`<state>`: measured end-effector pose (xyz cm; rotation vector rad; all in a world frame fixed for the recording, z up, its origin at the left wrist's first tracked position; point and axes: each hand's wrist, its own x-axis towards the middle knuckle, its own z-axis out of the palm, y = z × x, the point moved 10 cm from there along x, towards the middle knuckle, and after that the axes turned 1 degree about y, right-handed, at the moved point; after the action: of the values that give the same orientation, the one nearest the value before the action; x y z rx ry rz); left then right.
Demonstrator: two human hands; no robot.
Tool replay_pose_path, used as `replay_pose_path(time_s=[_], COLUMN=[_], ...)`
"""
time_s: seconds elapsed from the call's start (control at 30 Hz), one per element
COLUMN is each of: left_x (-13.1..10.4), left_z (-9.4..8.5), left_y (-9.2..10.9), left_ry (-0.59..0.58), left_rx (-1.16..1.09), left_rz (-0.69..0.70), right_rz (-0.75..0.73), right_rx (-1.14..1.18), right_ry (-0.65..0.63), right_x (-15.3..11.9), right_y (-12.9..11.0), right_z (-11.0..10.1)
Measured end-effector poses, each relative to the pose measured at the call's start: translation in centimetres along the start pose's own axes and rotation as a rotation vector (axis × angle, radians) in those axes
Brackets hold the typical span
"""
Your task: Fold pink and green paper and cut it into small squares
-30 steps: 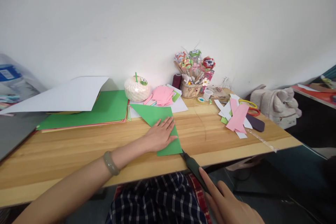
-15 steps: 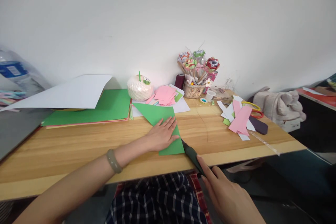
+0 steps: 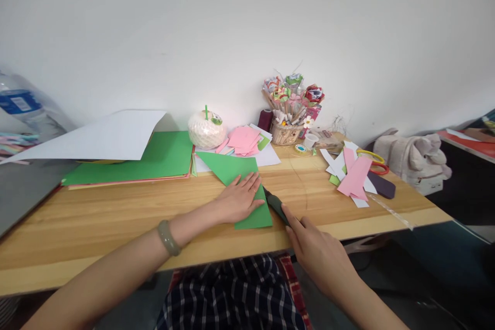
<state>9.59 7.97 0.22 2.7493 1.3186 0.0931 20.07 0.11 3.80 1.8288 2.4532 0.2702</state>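
A folded sheet of green paper (image 3: 227, 166) lies on the wooden table, with a slanted left edge. My left hand (image 3: 240, 198) rests flat on it, fingers spread, a bracelet on the wrist. My right hand (image 3: 315, 247) grips a dark green utility knife (image 3: 277, 207), index finger stretched along its handle. The knife's tip meets the right edge of the green paper, just beside my left thumb. Its blade is too small to make out clearly.
Behind are pink paper pieces (image 3: 244, 139), a round white wrapped object (image 3: 206, 130) and a basket (image 3: 285, 134) of paper flowers. Paper strips (image 3: 355, 178) and scissors (image 3: 381, 167) lie right. Stacked green sheets (image 3: 170, 157) lie left. The table's front edge (image 3: 328, 240) is close.
My right hand has moved the utility knife away from me and slightly left, up along the paper's right edge. My left hand stays in place on the paper.
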Motion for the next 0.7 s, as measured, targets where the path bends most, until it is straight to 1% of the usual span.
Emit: replay_pose_path(time_s=[0.07, 0.13, 0.2, 0.3, 0.37, 0.47, 0.53, 0.63, 0.7], left_x=[-0.1, -0.6, -1.7, -3.6, -4.3, -3.7, -2.9, -2.0, -1.9], left_z=[-0.1, -0.1, -0.1, -0.2, -0.6, -1.6, -1.8, -0.6, 0.1], left_y=[0.1, 0.6, 1.3, 2.8, 3.2, 2.0, 0.9, -0.2, -0.4], left_ry=[-0.005, -0.028, -0.060, -0.099, -0.095, -0.015, 0.014, -0.045, -0.070], left_rx=[-0.010, -0.026, -0.050, -0.103, -0.129, -0.098, -0.055, -0.027, -0.026], left_rz=[-0.003, 0.003, 0.017, 0.071, 0.085, 0.028, -0.019, -0.042, -0.036], right_rz=[-0.011, -0.030, -0.057, -0.115, -0.148, -0.155, -0.158, -0.167, -0.162], right_rx=[0.003, -0.004, -0.005, 0.018, 0.048, 0.074, 0.063, 0.023, 0.000], right_ry=[0.014, 0.045, 0.084, 0.137, 0.148, 0.132, 0.129, 0.146, 0.160], right_x=[0.3, -0.1, -1.4, -4.1, -5.7, -6.7, -6.7, -6.5, -6.3], right_y=[-0.2, -0.5, -0.9, -1.7, -2.2, -2.3, -2.4, -2.6, -2.7], right_z=[-0.2, -0.3, -0.1, 0.2, 0.5, 0.9, 1.0, 1.0, 0.9])
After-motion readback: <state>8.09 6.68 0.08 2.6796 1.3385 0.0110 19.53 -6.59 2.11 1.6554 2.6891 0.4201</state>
